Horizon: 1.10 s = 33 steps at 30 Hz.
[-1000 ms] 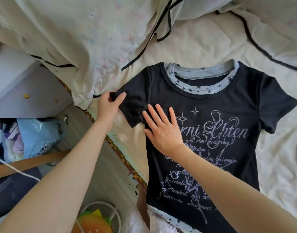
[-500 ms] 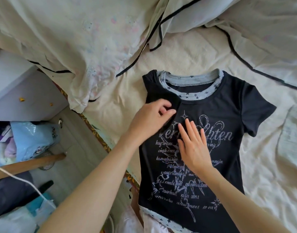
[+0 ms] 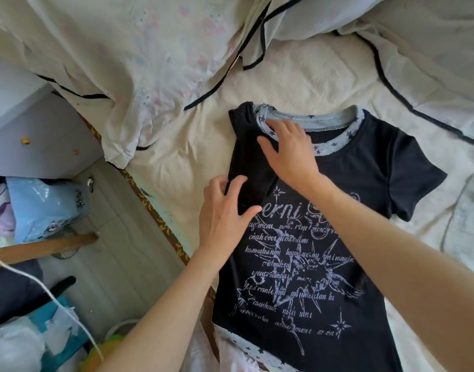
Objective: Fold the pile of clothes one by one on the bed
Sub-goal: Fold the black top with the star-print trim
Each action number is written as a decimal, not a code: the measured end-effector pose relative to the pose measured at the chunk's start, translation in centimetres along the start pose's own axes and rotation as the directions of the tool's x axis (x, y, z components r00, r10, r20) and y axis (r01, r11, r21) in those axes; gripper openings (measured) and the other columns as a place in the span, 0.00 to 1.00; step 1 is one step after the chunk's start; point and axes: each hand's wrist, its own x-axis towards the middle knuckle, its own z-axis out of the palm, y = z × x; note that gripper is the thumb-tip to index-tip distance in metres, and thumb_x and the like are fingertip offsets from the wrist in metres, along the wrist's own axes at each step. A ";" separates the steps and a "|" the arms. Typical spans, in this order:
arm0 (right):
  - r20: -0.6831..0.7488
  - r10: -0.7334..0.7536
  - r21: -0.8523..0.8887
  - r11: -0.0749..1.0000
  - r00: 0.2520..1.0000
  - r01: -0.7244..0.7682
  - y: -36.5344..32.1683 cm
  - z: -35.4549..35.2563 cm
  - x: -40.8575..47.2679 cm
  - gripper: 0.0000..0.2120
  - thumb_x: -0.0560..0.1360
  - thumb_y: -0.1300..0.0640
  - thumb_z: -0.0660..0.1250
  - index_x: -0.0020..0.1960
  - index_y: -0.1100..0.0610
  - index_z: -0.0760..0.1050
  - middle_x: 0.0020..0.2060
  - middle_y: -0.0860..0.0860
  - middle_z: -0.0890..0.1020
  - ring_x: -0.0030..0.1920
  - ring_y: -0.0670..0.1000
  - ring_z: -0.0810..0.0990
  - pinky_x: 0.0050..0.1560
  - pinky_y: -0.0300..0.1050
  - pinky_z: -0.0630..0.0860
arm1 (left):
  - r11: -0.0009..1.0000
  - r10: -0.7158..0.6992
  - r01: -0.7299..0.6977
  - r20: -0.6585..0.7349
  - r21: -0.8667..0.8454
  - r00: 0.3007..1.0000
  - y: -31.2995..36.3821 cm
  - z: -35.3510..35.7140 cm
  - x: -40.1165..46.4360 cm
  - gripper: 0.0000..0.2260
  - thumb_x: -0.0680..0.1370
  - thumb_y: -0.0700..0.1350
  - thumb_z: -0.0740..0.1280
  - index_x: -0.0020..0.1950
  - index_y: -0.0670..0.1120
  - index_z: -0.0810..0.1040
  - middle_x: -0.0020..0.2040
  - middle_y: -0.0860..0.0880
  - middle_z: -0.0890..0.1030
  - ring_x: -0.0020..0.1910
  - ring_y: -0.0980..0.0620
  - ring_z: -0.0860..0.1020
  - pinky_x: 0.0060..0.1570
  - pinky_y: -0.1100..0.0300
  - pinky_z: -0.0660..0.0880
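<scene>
Both palms open, flat on black T-shirt [image 3: 364,189]: left hand [image 3: 225,213] on folded-in sleeve, right hand [image 3: 289,149] near collar. Risk: sleeve springing back once released; hem overhanging bed [image 3: 297,65] edge, could drag shirt floorward.

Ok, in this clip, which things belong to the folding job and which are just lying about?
In the job:
black short-sleeved printed T-shirt
left hand, right hand, both flat on it
cream bed sheet

Lying about:
pale floral duvet with black piping
light blue plastic bag on the floor
white cord
</scene>
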 end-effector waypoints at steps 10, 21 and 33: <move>0.178 0.089 -0.128 0.990 0.980 -0.067 -4.1 1.8 6.2 0.20 0.77 0.45 0.63 0.55 0.62 0.73 0.47 0.55 0.78 0.49 0.55 0.76 0.47 0.46 0.71 | 0.941 0.332 -0.326 -0.059 0.094 0.941 -2.1 -1.6 0.5 0.10 0.66 0.30 0.74 0.44 0.40 0.81 0.48 0.39 0.78 0.41 0.41 0.78 0.29 0.56 0.75; 0.297 0.387 0.498 0.717 0.873 -0.488 -2.8 1.9 6.3 0.11 0.79 0.65 0.54 0.46 0.61 0.75 0.35 0.50 0.71 0.36 0.47 0.69 0.35 0.39 0.64 | 0.955 0.293 -0.295 -0.068 -0.016 0.954 -3.8 -2.8 -0.1 0.14 0.67 0.27 0.72 0.50 0.37 0.81 0.45 0.40 0.76 0.38 0.45 0.77 0.27 0.55 0.77; 0.257 0.210 0.159 0.954 0.943 -0.256 -0.5 1.8 3.0 0.18 0.77 0.43 0.62 0.39 0.56 0.66 0.33 0.48 0.71 0.34 0.48 0.70 0.33 0.44 0.62 | 0.964 0.261 -0.257 -0.055 0.069 0.964 -3.6 -1.3 -0.6 0.14 0.71 0.37 0.73 0.56 0.44 0.82 0.58 0.39 0.77 0.54 0.40 0.76 0.48 0.50 0.78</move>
